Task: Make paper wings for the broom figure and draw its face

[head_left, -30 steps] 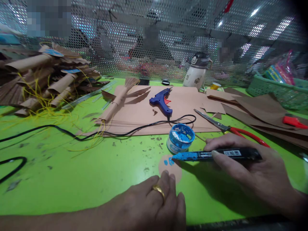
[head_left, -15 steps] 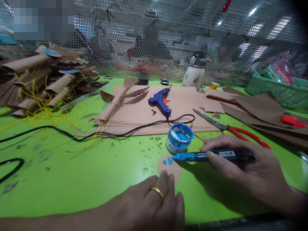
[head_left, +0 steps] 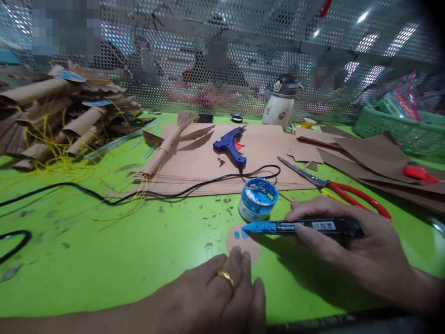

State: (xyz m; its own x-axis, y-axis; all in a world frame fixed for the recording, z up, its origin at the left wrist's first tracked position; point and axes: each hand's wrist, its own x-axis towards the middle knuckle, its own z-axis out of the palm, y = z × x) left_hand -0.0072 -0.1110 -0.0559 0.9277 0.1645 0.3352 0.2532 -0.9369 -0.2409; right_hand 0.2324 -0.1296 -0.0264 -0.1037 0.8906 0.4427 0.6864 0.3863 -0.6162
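Observation:
My right hand (head_left: 347, 250) grips a black permanent marker (head_left: 321, 226) whose front end is coated in blue paint. Its tip touches, or hovers just over, a round brown paper disc (head_left: 251, 241) that bears small blue marks. Fingertips of my left hand (head_left: 215, 287), which wears a gold ring, rest on the disc's near edge and press it to the green table. The fingers are stretched out and hold nothing. Just behind the disc stands an open jar of blue paint (head_left: 257, 199).
Behind the jar, a blue glue gun (head_left: 230, 147) and a rolled-paper figure (head_left: 170, 144) lie on brown paper sheets (head_left: 264, 139). Red-handled scissors (head_left: 358, 199) lie near my right hand. A black cable (head_left: 184, 190) crosses the table. More paper figures (head_left: 83, 120) are heaped left; a green basket (head_left: 385, 130) stands right.
The marker has shifted slightly left over the disc, its tip moving across the blue marks. My left hand keeps its place on the paper. The whole view has drifted a little.

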